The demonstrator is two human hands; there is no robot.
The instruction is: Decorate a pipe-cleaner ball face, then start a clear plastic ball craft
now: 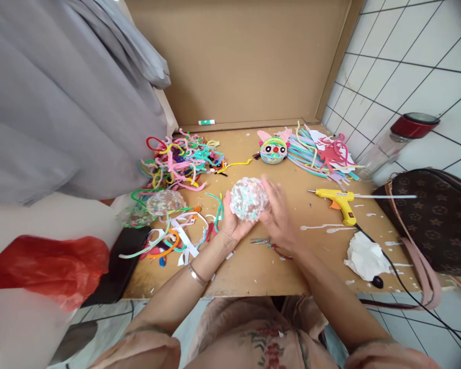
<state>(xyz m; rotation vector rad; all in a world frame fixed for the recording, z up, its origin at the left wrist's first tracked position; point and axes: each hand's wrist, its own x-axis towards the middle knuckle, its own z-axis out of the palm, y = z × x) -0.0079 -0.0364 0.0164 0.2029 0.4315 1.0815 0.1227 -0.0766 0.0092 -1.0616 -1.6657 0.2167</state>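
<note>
Between my hands, above the middle of the table, is a round, crinkled ball (249,199), see-through with pastel bits in it. My left hand (233,224) cups it from below and the left, fingers curled round it. Against its right side presses my right hand (277,212), slightly blurred. Under my right hand lies a pair of small pliers or cutters (262,241), its handles partly hidden. A similar clear ball (165,202) rests to the left. Beyond my hands sits a decorated ball face (274,149) with pink ears, round eyes and a red nose.
Pipe cleaners (184,159) pile up at the back left; paper scraps (186,238) lie nearer. More straight pipe cleaners (311,154) are at the back right. A yellow glue gun (341,202), crumpled tissue (365,256), glass bottle (388,148) and brown bag (434,220) stand right.
</note>
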